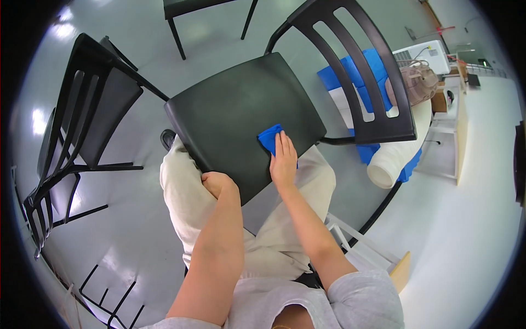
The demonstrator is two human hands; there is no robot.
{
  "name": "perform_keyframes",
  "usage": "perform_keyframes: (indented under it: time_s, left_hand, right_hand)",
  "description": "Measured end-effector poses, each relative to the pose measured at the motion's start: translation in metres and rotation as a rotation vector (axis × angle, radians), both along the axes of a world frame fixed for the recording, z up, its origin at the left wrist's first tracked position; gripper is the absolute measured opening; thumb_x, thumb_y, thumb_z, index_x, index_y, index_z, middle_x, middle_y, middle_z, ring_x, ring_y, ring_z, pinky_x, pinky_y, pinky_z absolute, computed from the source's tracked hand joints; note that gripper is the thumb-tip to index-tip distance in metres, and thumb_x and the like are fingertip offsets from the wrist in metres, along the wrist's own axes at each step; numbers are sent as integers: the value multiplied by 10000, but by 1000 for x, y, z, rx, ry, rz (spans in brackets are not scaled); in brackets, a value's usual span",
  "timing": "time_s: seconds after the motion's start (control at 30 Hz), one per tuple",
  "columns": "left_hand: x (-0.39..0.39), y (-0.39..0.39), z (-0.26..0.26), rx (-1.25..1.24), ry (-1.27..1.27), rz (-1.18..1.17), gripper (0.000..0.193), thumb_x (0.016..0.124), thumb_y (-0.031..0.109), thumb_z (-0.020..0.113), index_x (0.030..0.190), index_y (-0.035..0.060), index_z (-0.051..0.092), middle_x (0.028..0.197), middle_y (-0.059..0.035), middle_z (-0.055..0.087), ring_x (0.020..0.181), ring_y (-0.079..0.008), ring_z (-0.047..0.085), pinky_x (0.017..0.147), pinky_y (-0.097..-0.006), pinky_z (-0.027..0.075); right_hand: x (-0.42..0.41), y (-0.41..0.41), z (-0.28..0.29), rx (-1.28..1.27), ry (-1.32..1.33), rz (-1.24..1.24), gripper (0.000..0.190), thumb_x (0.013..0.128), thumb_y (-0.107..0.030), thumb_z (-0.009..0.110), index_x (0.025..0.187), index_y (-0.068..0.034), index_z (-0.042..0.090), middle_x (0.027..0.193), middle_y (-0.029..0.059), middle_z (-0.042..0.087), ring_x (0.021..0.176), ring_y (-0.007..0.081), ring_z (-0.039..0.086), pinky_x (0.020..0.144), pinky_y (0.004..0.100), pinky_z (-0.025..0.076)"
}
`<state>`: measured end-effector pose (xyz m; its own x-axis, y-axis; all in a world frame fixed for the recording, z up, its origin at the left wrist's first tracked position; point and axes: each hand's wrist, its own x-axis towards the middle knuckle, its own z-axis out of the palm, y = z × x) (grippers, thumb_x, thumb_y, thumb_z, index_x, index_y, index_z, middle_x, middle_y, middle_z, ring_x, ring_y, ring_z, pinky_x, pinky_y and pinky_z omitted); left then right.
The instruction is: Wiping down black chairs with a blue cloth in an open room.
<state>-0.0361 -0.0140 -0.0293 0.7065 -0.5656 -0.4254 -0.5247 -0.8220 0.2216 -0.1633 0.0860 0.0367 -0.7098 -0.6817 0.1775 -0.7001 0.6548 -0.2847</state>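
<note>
A black chair with a smooth seat lies before me, its seat resting across or just above my knees. Its slatted backrest points to the right. My right hand presses a folded blue cloth against the seat near its right-hand edge, fingers straight over the cloth. At the seat's near left edge, my left hand grips the rim, its fingertips hidden beneath or behind it.
More black chairs stand on the left, another at the top. On the right are a white roll, blue packages, a beige bag, a white appliance and white-framed furniture. Thin black legs stick up at lower left.
</note>
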Motion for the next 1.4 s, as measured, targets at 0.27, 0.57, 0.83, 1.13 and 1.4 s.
perform_keyframes:
  time_s: [0.27,0.57,0.83,1.13,1.4]
  left_hand:
    - [-2,-7,33,65,121,78,398,923,218,343,1013,-74,598,983,-226,658,886,-313,661,791,-353,540]
    - [-7,-5,39,18,110,180,452,919,256,310,936,-57,635,977,-234,655,870,-351,644,788,-407,528]
    - [-5,-4,20,75,-1,66,412,926,221,324,978,-64,617,945,-231,662,895,-286,664,780,-332,542]
    - [-2,-9,34,476,-106,-542,365,916,132,442,1238,-40,419,1166,-176,586,988,-232,645,818,-277,536]
    - [1,2,-11,-11,-137,-213,383,906,196,358,845,-59,637,835,-203,676,753,-336,665,692,-383,552]
  right_hand:
    - [-94,-5,113,-172,460,-32,598,695,22,592,1281,-39,494,1353,136,451,1179,344,461,949,432,390]
    - [-176,-58,101,-54,705,-107,407,817,-7,514,1219,53,491,1290,172,504,1143,319,517,943,410,397]
    - [-206,-127,102,-129,682,14,390,846,-24,478,1228,57,481,1256,203,516,1115,313,534,948,392,409]
    - [-170,-24,116,63,589,-8,412,860,-11,468,1265,60,439,1287,201,494,1164,334,505,971,395,414]
    - [-97,34,107,-29,183,69,452,784,81,472,1232,25,501,1255,160,533,1183,309,501,987,392,399]
